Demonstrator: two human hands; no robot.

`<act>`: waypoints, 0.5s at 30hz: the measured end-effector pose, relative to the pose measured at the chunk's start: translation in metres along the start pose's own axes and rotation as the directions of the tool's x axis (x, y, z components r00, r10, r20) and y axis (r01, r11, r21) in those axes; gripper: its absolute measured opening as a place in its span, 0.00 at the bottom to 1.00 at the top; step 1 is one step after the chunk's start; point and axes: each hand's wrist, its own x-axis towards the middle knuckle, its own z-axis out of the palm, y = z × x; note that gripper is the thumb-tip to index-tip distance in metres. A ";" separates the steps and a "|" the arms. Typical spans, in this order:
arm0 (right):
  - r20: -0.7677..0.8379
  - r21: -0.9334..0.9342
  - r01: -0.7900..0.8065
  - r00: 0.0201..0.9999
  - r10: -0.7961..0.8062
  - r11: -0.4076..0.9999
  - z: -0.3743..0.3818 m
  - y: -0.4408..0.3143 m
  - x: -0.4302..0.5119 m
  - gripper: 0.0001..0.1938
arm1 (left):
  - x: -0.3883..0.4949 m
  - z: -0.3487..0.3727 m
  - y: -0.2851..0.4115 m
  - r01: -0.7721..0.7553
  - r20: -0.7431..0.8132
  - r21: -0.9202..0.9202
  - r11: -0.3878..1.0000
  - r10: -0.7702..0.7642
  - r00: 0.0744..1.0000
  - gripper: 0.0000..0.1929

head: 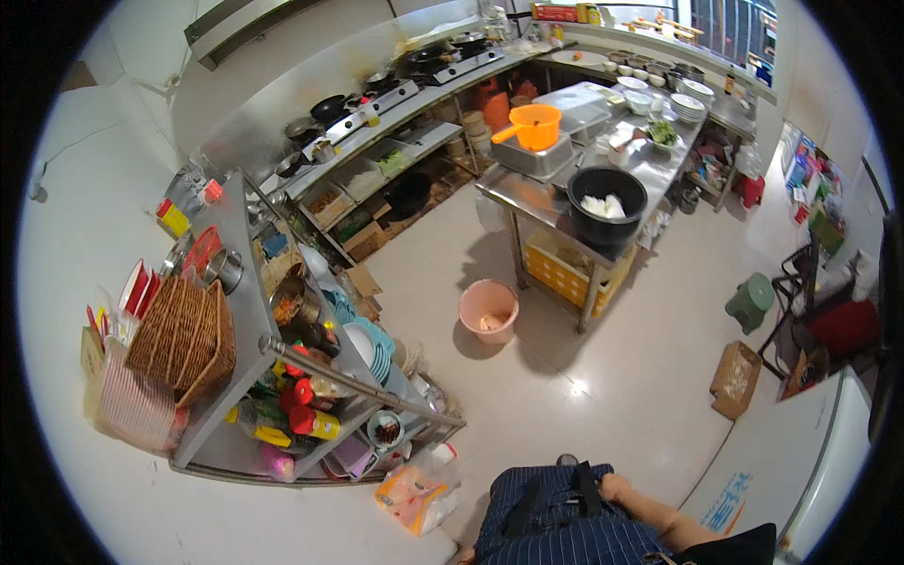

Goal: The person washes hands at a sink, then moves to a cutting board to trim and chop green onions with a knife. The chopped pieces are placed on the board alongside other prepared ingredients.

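My right hand (611, 488) is low in the view, against the edge of the dark blue pinstriped apron (551, 501); its fingers are mostly hidden, so its grip is unclear. At the bottom edge, a sliver of skin left of the apron may be my left hand (465, 557). Ahead on the floor stands a pink plastic bucket (489, 311) with something pale inside. A black pot (607, 205) holding white food rests on the near end of the steel table (522, 192). An orange strainer (534, 127) sits on a lidded metal container (533, 157).
Left is a steel shelf rack (244, 311) with a wicker basket (180, 339), bottles and plates. Gas stoves (367, 109) line the back counter. To the right are a green stool (750, 302), a cardboard box (736, 379) and a white appliance (784, 452). A plastic package (417, 491) lies near the rack.
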 end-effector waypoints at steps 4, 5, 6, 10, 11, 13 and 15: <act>-0.070 -0.085 0.083 0.994 -0.089 0.993 -0.032 -0.017 0.036 0.27 | 0.019 0.000 0.071 -0.014 -0.024 -0.048 0.999 0.012 1.000 0.33; -0.063 -0.061 0.113 0.991 -0.117 0.992 -0.041 -0.021 0.046 0.26 | 0.025 -0.003 0.082 -0.011 -0.030 -0.041 0.999 0.009 1.000 0.33; -0.040 -0.032 0.104 0.994 -0.105 0.994 -0.046 -0.026 0.052 0.26 | 0.031 -0.007 0.092 -0.005 -0.034 -0.033 0.999 0.004 0.999 0.33; -0.159 0.049 -0.012 0.987 0.020 0.999 -0.084 -0.045 0.073 0.25 | 0.058 -0.023 0.128 -0.008 -0.044 -0.024 1.000 0.007 0.999 0.33; -0.188 0.060 -0.048 0.980 0.059 0.997 -0.093 -0.051 0.075 0.25 | 0.061 -0.028 0.133 -0.012 -0.056 -0.023 1.000 0.011 0.998 0.33; -0.195 0.040 -0.012 0.981 0.019 0.999 -0.116 -0.064 0.081 0.24 | 0.067 -0.034 0.146 -0.025 -0.075 -0.048 0.999 0.021 0.997 0.33; -0.161 -0.004 0.020 0.987 -0.020 1.000 -0.138 -0.079 0.091 0.23 | 0.070 -0.037 0.157 -0.052 -0.100 -0.094 0.994 0.043 0.994 0.33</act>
